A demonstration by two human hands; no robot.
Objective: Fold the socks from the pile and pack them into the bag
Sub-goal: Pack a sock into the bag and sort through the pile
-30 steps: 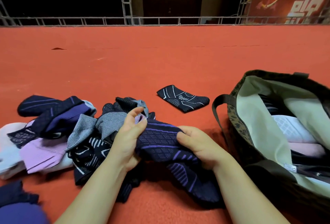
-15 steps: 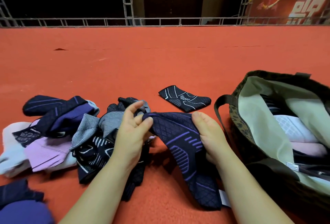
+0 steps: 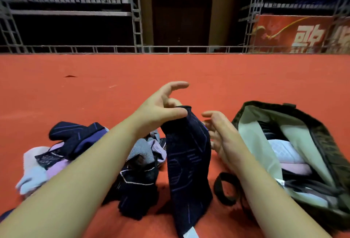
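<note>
Two bare hands are up in front of the person, over a red floor (image 3: 189,71). The left hand (image 3: 159,109) pinches the top edge of a dark blue sock (image 3: 187,154) between its thumb and a finger hidden behind the cloth. Its other fingers stick out loose. The sock hangs straight down from that pinch, and its low end with a white tag rests near the bottom of the view. The right hand (image 3: 221,135) is just beside the sock, on the side nearer the bag. Its fingers are spread wide and hold nothing; I cannot tell if they touch the sock.

On the far side of the sock from the bag lies the pile of socks (image 3: 79,148), dark blue, grey, pink and white ones all mixed up. The bag (image 3: 318,137) lies open past the right hand, with folded white and pink socks inside. Its dark strap (image 3: 225,190) loops on the floor between the sock and the bag.
</note>
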